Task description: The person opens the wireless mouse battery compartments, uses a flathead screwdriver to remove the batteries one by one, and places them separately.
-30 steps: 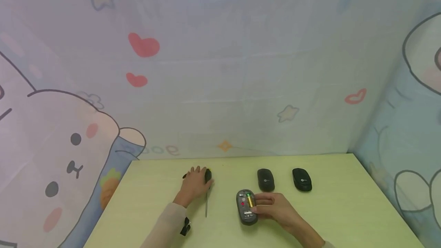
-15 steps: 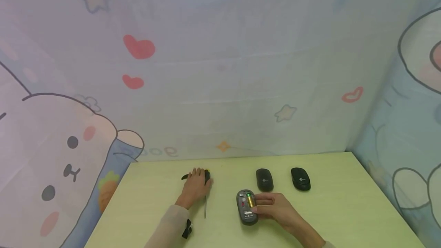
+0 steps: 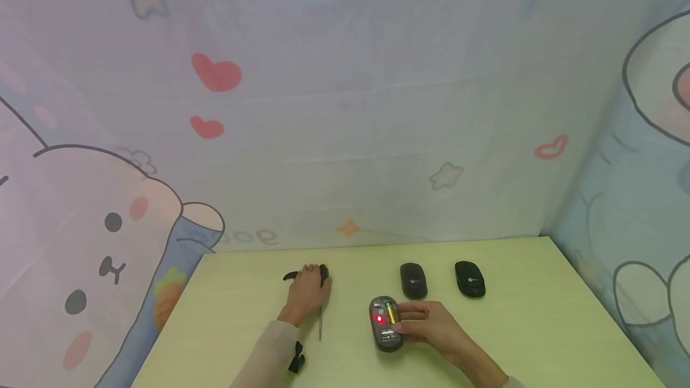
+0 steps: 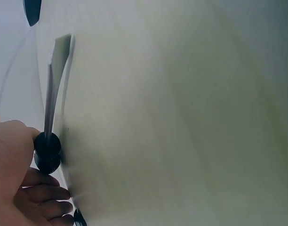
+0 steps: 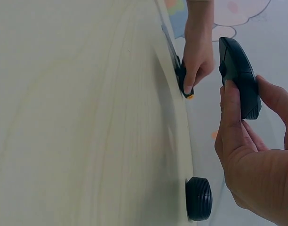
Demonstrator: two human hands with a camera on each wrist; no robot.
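My left hand (image 3: 306,294) holds a screwdriver (image 4: 51,99) by its dark handle, with the flat-tipped metal shaft lying toward me on the table. The fingers curl beside the handle in the left wrist view. My right hand (image 3: 433,325) grips a wireless mouse (image 3: 386,337) by its edge, between thumb and fingers, with its underside turned up. A gold and green battery (image 3: 392,313) sits in its open compartment. A red light (image 3: 380,318) glows on the underside. In the right wrist view the held mouse (image 5: 245,77) is raised off the table.
Two dark mice, a nearer one (image 3: 413,281) and one farther right (image 3: 470,279), lie beyond my right hand. A black curved piece (image 3: 290,276) pokes out left of my left hand. A printed cloth (image 3: 345,106) hangs behind the pale table (image 3: 512,328).
The red light on the mouse's underside dims, then shines brighter now. Both hands keep their holds. The view has shifted slightly, and my left forearm has moved a little right.
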